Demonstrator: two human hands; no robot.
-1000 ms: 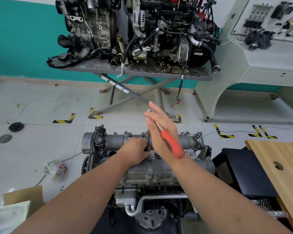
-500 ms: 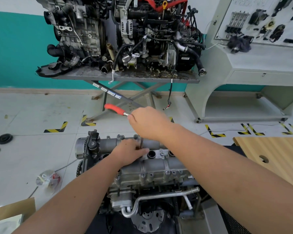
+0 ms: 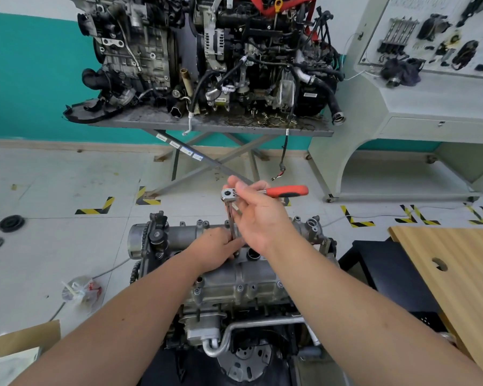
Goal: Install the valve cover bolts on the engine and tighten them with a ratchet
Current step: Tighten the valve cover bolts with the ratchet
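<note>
a: while the right hand [image 3: 258, 215] pinches the ratchet [image 3: 251, 194] just behind its head, what step would you call this?

b: tightening, i'd say. the ratchet sits above the valve cover [image 3: 240, 270], its extension bar [image 3: 231, 221] dropping straight down to a bolt near the cover's far edge. the bolt itself is hidden behind the left hand [image 3: 216, 250]

a: and that hand's grip?

b: fingers curled loosely around the foot of the bar where it meets the cover, steadying it. the right-hand fingers are closed on the metal shank, not the red handle [image 3: 287, 191]

a: which way does the tool point?

b: the handle's long axis runs level, sticking out to the right of the head, roughly along the cover's length. the bar's axis is close to upright, square to the cover

a: next move?

b: probably another swing of the handle about the bar, keeping the bar upright so the socket stays seated. several other bolt bosses [image 3: 239, 288] show along the cover's near edge; whether those are tight i cannot tell
</note>
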